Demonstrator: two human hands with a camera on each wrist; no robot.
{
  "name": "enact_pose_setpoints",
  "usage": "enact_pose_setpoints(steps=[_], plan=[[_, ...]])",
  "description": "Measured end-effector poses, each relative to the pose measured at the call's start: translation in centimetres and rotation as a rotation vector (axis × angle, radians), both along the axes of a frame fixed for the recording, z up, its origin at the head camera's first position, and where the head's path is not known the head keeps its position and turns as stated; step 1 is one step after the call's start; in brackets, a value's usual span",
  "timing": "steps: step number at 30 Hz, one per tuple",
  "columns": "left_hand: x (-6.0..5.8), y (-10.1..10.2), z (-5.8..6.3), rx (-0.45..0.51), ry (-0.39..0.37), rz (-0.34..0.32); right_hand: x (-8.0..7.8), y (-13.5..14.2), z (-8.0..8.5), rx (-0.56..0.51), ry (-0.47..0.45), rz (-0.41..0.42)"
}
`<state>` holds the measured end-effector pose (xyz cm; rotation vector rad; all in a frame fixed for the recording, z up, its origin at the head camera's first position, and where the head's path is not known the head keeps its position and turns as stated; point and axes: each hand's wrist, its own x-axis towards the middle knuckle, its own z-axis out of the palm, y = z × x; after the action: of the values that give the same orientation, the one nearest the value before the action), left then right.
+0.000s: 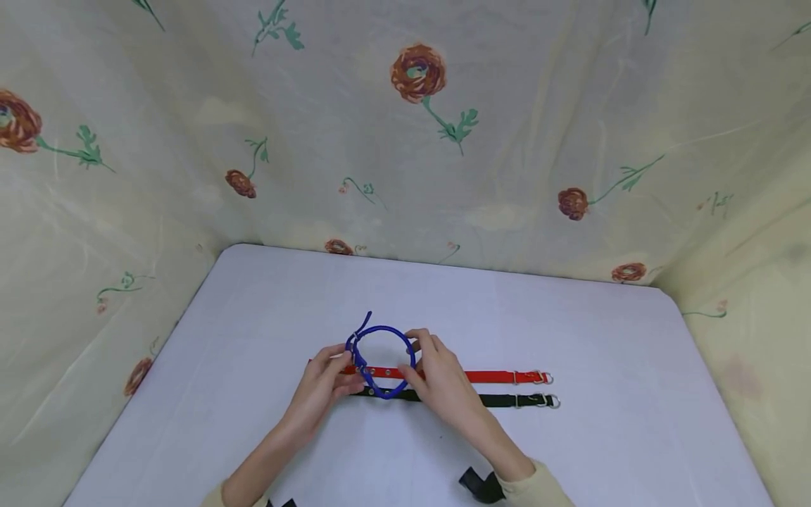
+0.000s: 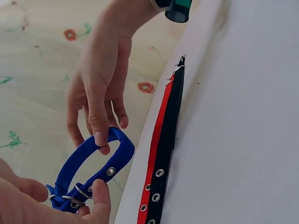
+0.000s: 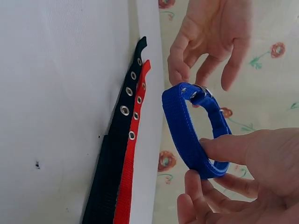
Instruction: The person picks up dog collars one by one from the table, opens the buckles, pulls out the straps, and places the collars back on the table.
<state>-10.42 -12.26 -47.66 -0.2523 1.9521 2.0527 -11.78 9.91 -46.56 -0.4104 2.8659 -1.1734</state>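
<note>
A blue collar [image 1: 383, 328] with metal eyelets and a buckle is fastened into a loop and held up over the table. My left hand [image 1: 315, 398] pinches it on the buckle side, with a finger close by an eyelet in the left wrist view. On the opposite side my right hand [image 1: 445, 386] grips the plain band [image 3: 180, 126] between thumb and fingers. The collar's loose tail points up at the left in the head view. Behind and below the loop, a red collar [image 1: 491, 377] and a black collar [image 1: 500, 401] lie straight, side by side, partly covered by the hands.
The white table [image 1: 602, 422] is backed by a flowered curtain [image 1: 507, 127], which also hangs at both sides. Metal rings and buckles of the flat collars point right. A dark wrist strap piece [image 1: 481, 486] shows near the right sleeve.
</note>
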Motion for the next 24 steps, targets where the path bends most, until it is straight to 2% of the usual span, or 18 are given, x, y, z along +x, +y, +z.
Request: enact_pose_setpoints(steps=[6, 12, 18, 24], plan=[[0.8, 0.2, -0.1, -0.003, 0.001, 0.004, 1.1, 0.3, 0.2, 0.009, -0.001, -0.012], [1.7, 0.5, 0.1, -0.044, -0.007, -0.007, 2.3, 0.5, 0.5, 0.036, -0.017, -0.035], [2.2, 0.7, 0.1, -0.019, -0.022, -0.007, 3.1, 0.8, 0.6, 0.038, -0.047, -0.061], [2.8, 0.9, 0.0, -0.031, -0.019, -0.038, 3.9, 1.2, 0.6, 0.047, -0.076, -0.073]])
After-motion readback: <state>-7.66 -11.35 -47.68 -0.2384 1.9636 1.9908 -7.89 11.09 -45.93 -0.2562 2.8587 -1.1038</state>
